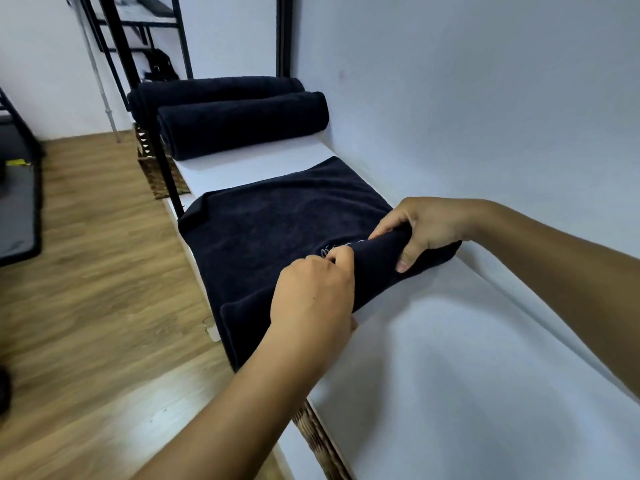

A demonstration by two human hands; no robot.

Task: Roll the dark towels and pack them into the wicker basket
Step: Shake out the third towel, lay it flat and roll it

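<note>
Head view looks down a long white tabletop [450, 358] set against the wall [485, 98], where a dark towel [270, 230] lies spread flat. Its near end is turned over into the start of a roll. The right hand [426, 230] has its grip clenched round that fold on the wall side, fingers over the top and thumb underneath. The left hand [311, 292] pinches the same fold nearer the open edge, beside some white stitching [341, 244]. Holding both ends looks meant to keep the roll even and tight as it travels up the cloth.

Two rolled towels [242, 123] lie side by side at the far end, well apart from the flat one, probably parked there to leave rolling room. Woven wicker, likely the wicker basket [156, 168], shows below the tabletop's open edge. None of the towels is in it, so packing is not yet begun.
</note>
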